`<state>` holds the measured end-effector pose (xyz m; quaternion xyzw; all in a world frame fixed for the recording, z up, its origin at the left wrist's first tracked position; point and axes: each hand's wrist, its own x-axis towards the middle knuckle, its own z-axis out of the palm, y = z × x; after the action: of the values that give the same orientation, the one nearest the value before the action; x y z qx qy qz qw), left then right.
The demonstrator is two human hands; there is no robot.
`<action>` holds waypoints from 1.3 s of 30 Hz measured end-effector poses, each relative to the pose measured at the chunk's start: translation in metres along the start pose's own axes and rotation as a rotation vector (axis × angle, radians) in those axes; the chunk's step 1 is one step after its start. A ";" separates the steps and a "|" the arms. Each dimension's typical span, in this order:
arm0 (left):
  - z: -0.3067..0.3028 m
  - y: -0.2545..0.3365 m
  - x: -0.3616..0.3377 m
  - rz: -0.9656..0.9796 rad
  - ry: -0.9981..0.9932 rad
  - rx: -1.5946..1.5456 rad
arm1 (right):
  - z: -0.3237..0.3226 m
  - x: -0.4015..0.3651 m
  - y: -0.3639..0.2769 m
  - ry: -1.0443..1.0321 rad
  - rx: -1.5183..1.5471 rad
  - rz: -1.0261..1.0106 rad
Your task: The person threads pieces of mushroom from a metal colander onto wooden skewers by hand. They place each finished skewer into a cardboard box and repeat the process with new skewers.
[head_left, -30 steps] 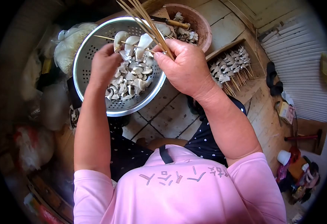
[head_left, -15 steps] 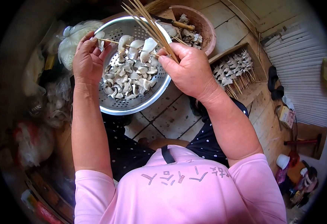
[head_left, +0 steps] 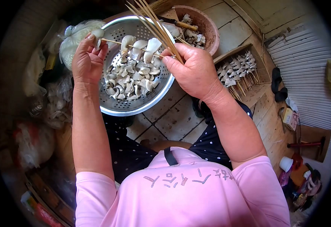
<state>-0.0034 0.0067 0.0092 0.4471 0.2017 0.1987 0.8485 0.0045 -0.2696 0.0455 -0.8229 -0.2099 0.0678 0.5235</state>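
My left hand (head_left: 88,62) pinches a pale mushroom piece (head_left: 97,34) at the tip of a bamboo skewer (head_left: 112,41). Several mushroom slices (head_left: 138,49) are threaded along that skewer. Its other end sits in the fingers of my right hand (head_left: 195,70), which also grips a bundle of bare bamboo skewers (head_left: 154,28) pointing up and away. Beneath both hands is a perforated metal colander (head_left: 129,112), with a heap of loose grey-white mushroom pieces (head_left: 129,80) inside it.
A pink basin (head_left: 211,32) with mushroom scraps stands behind the colander, a wooden-handled knife (head_left: 186,25) at its edge. To the right, a wooden box (head_left: 262,73) holds rows of filled skewers (head_left: 239,70). A white plastic bag (head_left: 76,41) lies at the left.
My left hand has moved slightly up with its mushroom piece. My right hand and the threaded slices have shifted a little to the right.
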 end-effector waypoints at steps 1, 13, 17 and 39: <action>0.000 0.000 0.000 0.000 0.000 0.000 | 0.000 0.000 0.000 0.000 0.003 0.000; 0.007 0.000 -0.003 0.003 0.021 0.073 | -0.001 -0.001 -0.001 0.002 -0.011 0.009; 0.008 0.002 -0.006 -0.044 -0.012 0.115 | -0.001 -0.002 0.000 0.010 -0.015 -0.002; 0.034 -0.014 -0.030 -0.274 -0.177 0.215 | 0.002 -0.006 -0.001 0.062 -0.050 -0.054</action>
<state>-0.0088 -0.0393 0.0199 0.5194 0.2054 0.0184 0.8293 -0.0014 -0.2701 0.0446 -0.8316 -0.2173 0.0231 0.5106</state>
